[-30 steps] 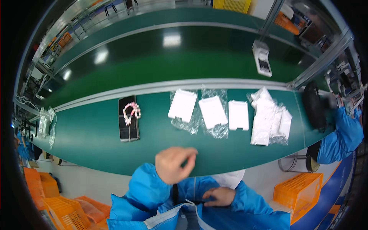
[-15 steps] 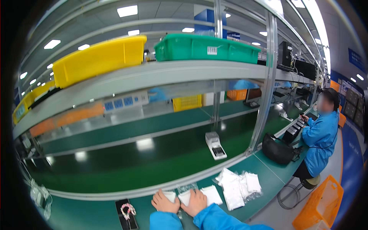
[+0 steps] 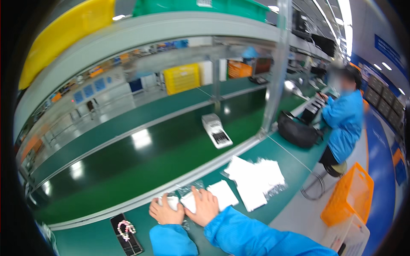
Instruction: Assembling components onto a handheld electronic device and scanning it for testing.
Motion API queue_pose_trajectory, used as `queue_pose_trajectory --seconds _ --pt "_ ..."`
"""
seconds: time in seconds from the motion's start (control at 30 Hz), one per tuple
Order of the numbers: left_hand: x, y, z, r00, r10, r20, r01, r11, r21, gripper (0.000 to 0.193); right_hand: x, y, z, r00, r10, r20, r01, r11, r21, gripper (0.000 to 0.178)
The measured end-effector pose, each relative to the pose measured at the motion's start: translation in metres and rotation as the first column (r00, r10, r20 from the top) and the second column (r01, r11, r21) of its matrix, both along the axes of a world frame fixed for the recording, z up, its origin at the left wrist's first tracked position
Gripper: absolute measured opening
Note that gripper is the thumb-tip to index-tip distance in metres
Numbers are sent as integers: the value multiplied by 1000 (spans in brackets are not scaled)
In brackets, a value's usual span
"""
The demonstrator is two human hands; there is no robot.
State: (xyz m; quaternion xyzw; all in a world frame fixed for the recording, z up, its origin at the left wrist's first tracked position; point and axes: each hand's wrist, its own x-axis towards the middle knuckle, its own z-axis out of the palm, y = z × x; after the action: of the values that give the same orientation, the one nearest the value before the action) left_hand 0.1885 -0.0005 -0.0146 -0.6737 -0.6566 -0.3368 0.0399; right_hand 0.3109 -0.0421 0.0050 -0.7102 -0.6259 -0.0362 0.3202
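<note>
My left hand (image 3: 166, 213) rests with its fingers spread over a small flat white piece (image 3: 173, 202) on the green bench. Close beside it, my right hand (image 3: 202, 208) lies on a second white piece (image 3: 188, 201), fingers stretched out. Clear plastic film (image 3: 190, 187) shows just beyond the fingers, and a little more is between the wrists. To the right of my right hand lies a white flat square (image 3: 223, 194). Further right is a loose pile of white packets (image 3: 255, 181), some in clear plastic. What the palms cover is hidden.
A dark phone (image 3: 127, 236) with a beaded strap lies left of my hands. Past the metal rail runs a green belt (image 3: 115, 170) carrying a white handheld device (image 3: 217, 131). A black bag (image 3: 299, 129), a seated co-worker (image 3: 345, 119) and an orange crate (image 3: 348, 194) are at right.
The view has tilted down and shifted, so the bench and belt sit higher and the upper bins are partly cut off. Both hands stay on the white pieces.
</note>
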Motion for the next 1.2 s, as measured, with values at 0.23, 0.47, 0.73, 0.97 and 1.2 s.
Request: queue_pose_trajectory --seconds 0.23,0.47,0.73,0.97,1.2 --pt "5 -2 1 1000 9 13 -9 1000 -8 53 6 0 -2 995 38 -90 -36 999 23 58" --pt "4 -9 9 991 11 133 -6 999 -40 57 3 -4 -7 990 61 -131 -59 998 18 56" --pt "8 -9 26 932 -150 329 60 962 268 53 7 -8 4 995 72 -67 -73 997 -7 55" --pt "-7 -11 32 312 -514 799 390 836 386 57 5 -7 4 991 95 -97 -96 995 -6 41" --pt "-22 -6 26 -581 57 812 643 643 415 69 11 -6 21 946 127 -298 -35 955 295 40"
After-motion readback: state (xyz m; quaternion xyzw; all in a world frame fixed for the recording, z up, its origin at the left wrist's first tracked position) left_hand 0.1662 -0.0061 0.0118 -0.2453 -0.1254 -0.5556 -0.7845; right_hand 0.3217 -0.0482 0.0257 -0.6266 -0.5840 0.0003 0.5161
